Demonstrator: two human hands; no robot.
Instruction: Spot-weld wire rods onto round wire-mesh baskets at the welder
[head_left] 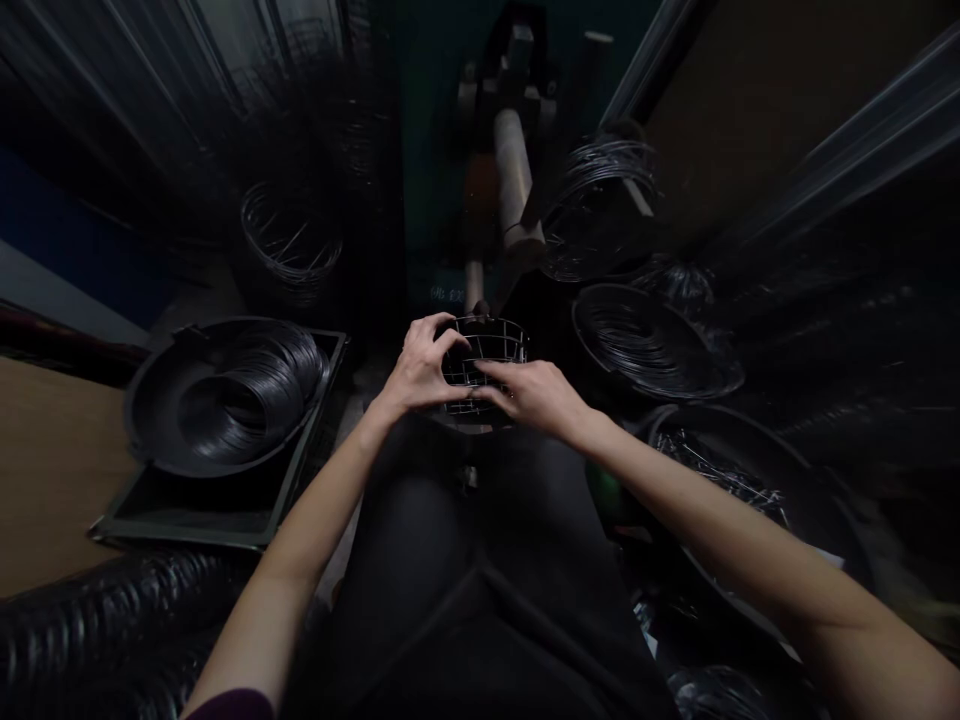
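Note:
A small round wire basket is at the centre, just below the tip of a machine's rod. My left hand grips its left side, thumb along the near edge and fingers curled over the top. My right hand holds the near right side, with thumb and fingers pinching the wires. Both hands nearly meet at the front of the basket. Its far underside is hidden in the dark.
A machine with a thick metal bar stands ahead. To the left, a black basin of wire rings rests on a green-edged tray. On the right are a basin of rings and a tub of wire pieces.

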